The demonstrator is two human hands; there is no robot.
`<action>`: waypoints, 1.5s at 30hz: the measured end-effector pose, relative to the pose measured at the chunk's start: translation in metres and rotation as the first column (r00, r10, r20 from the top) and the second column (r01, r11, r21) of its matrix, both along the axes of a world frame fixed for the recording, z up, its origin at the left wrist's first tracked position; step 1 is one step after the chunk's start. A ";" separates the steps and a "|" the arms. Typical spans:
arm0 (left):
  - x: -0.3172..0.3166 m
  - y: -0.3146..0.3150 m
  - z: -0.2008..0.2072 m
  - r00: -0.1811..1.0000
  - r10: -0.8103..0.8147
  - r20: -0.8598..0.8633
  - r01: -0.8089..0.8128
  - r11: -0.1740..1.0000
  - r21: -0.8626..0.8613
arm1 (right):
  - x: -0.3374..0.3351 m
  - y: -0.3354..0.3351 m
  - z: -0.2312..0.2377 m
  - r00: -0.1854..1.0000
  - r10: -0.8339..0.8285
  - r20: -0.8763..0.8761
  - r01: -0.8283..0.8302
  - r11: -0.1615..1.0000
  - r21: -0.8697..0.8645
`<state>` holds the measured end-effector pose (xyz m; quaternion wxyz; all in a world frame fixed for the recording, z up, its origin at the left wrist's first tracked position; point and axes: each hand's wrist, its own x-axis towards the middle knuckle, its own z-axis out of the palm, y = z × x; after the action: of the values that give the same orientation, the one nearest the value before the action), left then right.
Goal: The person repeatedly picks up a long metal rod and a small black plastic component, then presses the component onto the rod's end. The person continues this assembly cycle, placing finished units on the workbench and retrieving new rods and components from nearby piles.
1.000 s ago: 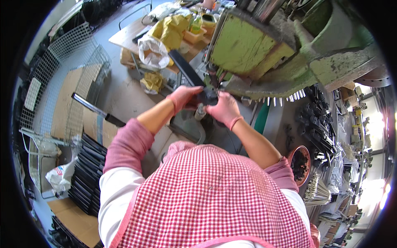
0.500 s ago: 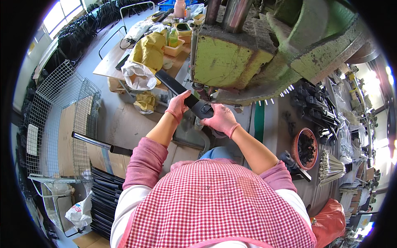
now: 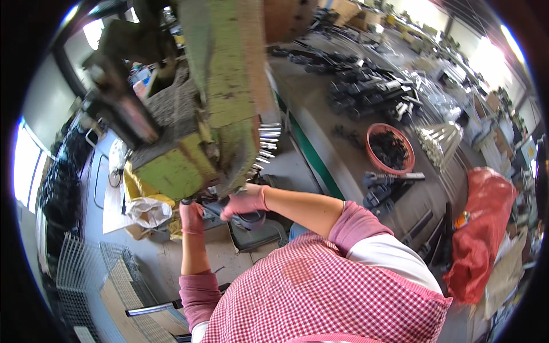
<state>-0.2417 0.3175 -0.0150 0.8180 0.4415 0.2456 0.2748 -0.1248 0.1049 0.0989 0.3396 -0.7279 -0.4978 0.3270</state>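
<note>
Nearest, the left hand is curled around one end of the black part; the right hand bends over its other side, fingers partly flexed, grip indeterminable. Held in plain view half a second earlier, the part now lies largely hidden between the hands, just below the green machine head; the work appears centred there. Farther right, the view's swing exposes more of the red basket and, beyond, piled components.

Left hand stretches forward; right hand angles leftward.
</note>
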 end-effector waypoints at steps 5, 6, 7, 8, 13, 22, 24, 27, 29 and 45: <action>-0.014 0.017 -0.011 0.999 0.041 -0.034 -0.041 0.999 -0.001 | 0.044 -0.065 -0.041 0.950 -0.291 -0.113 0.270 0.947 -0.173; -0.031 0.019 -0.017 0.999 -0.039 0.001 0.039 0.999 -0.026 | 0.056 -0.092 -0.057 0.925 -0.288 -0.249 0.209 0.931 -0.299; -0.041 0.010 -0.032 0.989 0.142 -0.032 -0.145 0.984 -0.105 | 0.063 -0.120 -0.076 0.885 -0.359 -0.298 0.255 0.907 -0.335; -0.061 0.008 -0.043 1.000 -0.015 -0.017 0.013 0.993 -0.116 | 0.064 -0.155 -0.095 0.832 -0.464 -0.303 0.397 0.881 -0.259; -0.156 -0.070 -0.126 0.935 0.053 -0.350 -0.171 0.934 -0.315 | 0.146 -0.279 -0.122 0.546 -0.692 -0.472 0.658 0.703 -0.270; -0.095 -0.196 -0.106 0.795 -0.352 -0.494 0.196 0.920 -0.339 | 0.444 -0.345 -0.062 0.223 -0.902 -0.369 0.719 -0.103 0.687; -0.076 -0.205 -0.107 0.792 -0.419 -0.445 0.249 0.886 -0.392 | 0.398 -0.439 -0.090 -0.145 -0.989 0.007 0.641 -0.089 0.763; -0.059 -0.205 -0.135 0.807 -0.507 -0.305 0.246 0.756 -0.606 | 0.255 -0.572 -0.139 -0.625 -0.714 0.317 0.669 -0.281 0.688; -0.052 -0.202 -0.157 0.791 -0.515 -0.330 0.190 0.720 -0.667 | 0.154 -0.639 -0.158 -0.229 -0.488 0.842 0.762 -0.628 -0.157; 0.149 -0.277 -0.047 0.418 -0.697 -0.583 0.647 0.679 -0.348 | 0.009 -0.710 -0.242 -0.576 -0.808 -0.122 0.817 -0.576 -0.043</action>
<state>-0.0928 0.0401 -0.0618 0.7239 0.5412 0.3367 -0.2641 -0.1160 -0.6048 -0.1435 0.5012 -0.7445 0.4186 -0.1390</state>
